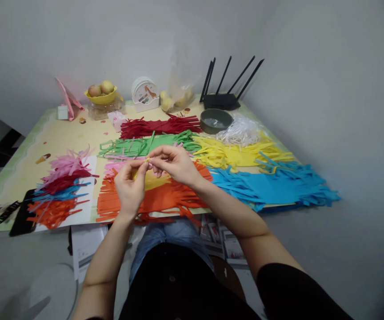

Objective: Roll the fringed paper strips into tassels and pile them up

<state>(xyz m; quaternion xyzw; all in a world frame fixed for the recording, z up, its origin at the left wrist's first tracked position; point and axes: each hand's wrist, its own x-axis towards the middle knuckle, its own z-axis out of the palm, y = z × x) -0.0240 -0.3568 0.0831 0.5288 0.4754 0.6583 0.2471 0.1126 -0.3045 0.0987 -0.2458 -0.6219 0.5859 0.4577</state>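
My left hand (130,184) and my right hand (175,165) meet fingertip to fingertip above the table, both closed in a pinch. Between them shows a small bit of a yellow strip (147,159); most of it is hidden by the fingers. Beneath lies an orange fringed sheet (160,198), with a yellow piece (152,180) on top of it. Pink fringe (112,168) and a green fringed sheet (128,146) lie just beyond my hands. To the right are a yellow fringed sheet (240,156) and a blue fringed sheet (274,186).
Farther back lie a dark red fringed sheet (158,127), a dark bowl (212,124) and white strips (242,129). A black router (222,102) with upright antennas and a yellow fruit bowl (101,98) stand near the wall. Bundled coloured fringes (57,213) lie at left, beside a black phone-like slab (22,220).
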